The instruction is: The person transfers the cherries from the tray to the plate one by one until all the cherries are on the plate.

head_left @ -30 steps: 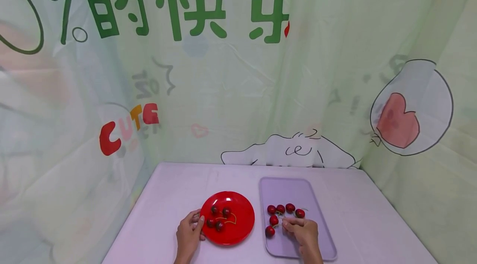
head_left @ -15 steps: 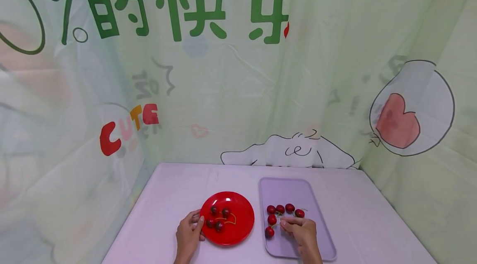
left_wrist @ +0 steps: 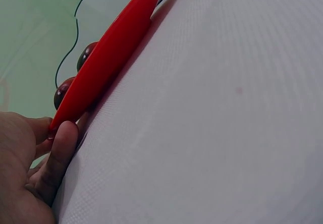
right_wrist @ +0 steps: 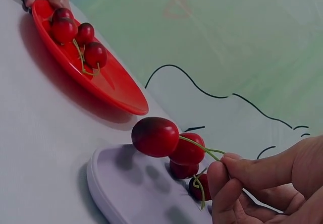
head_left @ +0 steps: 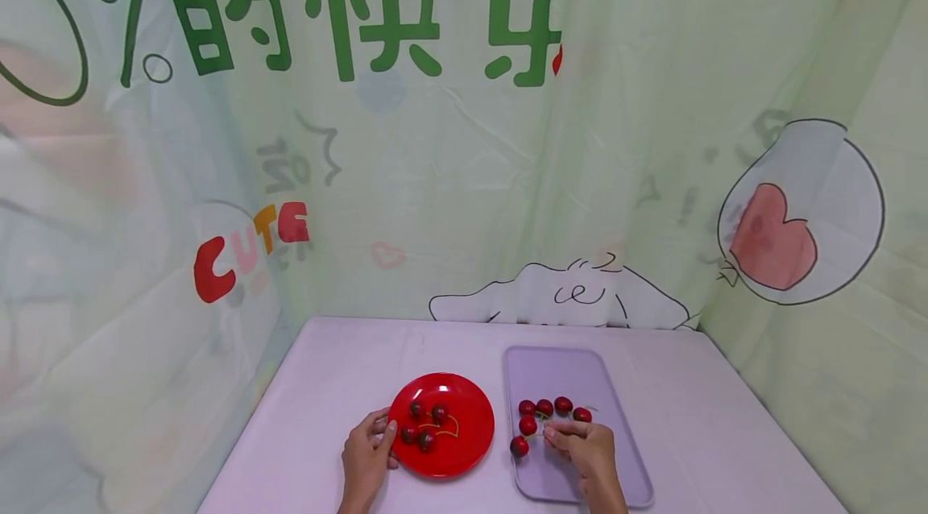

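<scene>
A red plate (head_left: 464, 433) lies on the table with several dark cherries (head_left: 428, 425) on it. My left hand (head_left: 383, 432) grips its left rim; in the left wrist view the fingertips (left_wrist: 63, 143) press against the plate's edge (left_wrist: 111, 52). My right hand (head_left: 551, 435) pinches the green stem of one red cherry (head_left: 519, 446), which hangs at the left edge of the lilac tray (head_left: 580, 373). The right wrist view shows that cherry (right_wrist: 155, 136) lifted clear of the tray (right_wrist: 126, 193), stem between my fingertips (right_wrist: 222, 176). Several more cherries (head_left: 554, 407) lie in the tray.
The table (head_left: 341, 361) is covered in pale lilac cloth. A printed green curtain (head_left: 464, 176) closes it in at the back and on both sides. Plate and tray sit side by side near the front edge, a narrow gap between them.
The cherry held by its stem has moved slightly left and up, to the tray's left edge. The left hand and the plate have stayed put.
</scene>
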Demonstrator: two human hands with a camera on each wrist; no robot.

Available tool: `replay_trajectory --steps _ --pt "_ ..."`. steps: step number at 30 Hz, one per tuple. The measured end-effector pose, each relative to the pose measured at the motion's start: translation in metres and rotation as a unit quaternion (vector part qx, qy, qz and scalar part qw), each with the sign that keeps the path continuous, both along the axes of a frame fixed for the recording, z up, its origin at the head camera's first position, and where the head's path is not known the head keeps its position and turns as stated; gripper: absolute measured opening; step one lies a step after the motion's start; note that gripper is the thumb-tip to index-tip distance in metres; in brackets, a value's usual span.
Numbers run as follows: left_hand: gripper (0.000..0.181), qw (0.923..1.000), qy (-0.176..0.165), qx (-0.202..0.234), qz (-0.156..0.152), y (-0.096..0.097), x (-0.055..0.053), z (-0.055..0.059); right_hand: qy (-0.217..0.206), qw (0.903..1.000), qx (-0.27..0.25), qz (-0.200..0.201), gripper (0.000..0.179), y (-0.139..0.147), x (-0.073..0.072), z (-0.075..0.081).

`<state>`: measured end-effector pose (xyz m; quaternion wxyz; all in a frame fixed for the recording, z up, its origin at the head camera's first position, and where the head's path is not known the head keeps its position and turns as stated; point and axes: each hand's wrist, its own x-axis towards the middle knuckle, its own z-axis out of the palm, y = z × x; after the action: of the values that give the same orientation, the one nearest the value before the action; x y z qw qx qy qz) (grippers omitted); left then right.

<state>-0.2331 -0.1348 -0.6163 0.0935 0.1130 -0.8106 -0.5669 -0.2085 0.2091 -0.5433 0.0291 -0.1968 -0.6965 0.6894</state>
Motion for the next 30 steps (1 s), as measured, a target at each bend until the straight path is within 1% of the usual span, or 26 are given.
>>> replay_trajectory --steps 7,10,13,20,26,30 --pt "0.037 0.9999 -0.006 -0.009 0.008 -0.001 -0.001 -0.005 0.006 0.9999 0.002 0.015 0.019 -0.006 -0.002 0.001" --pt "0.038 1.0 0.002 -0.008 0.004 0.0 -0.001 -0.004 0.011 0.9998 0.005 0.017 0.02 -0.01 -0.005 0.001" --pt "0.038 1.0 0.0 0.0 0.004 0.001 0.0 -0.003 0.014 0.9997 0.007 0.019 0.021 -0.013 -0.007 -0.001" --pt "0.038 1.0 0.003 -0.001 -0.001 0.001 0.001 -0.002 0.023 0.9992 0.015 0.03 0.023 -0.024 -0.011 -0.006" --pt "0.038 1.0 0.0 0.0 0.001 0.0 0.0 -0.004 0.017 0.9987 0.025 0.041 0.027 -0.035 -0.012 -0.007" --pt "0.038 1.0 0.0 0.0 0.003 0.002 0.002 -0.001 0.018 0.9984 0.02 0.049 0.026 -0.041 -0.013 -0.008"
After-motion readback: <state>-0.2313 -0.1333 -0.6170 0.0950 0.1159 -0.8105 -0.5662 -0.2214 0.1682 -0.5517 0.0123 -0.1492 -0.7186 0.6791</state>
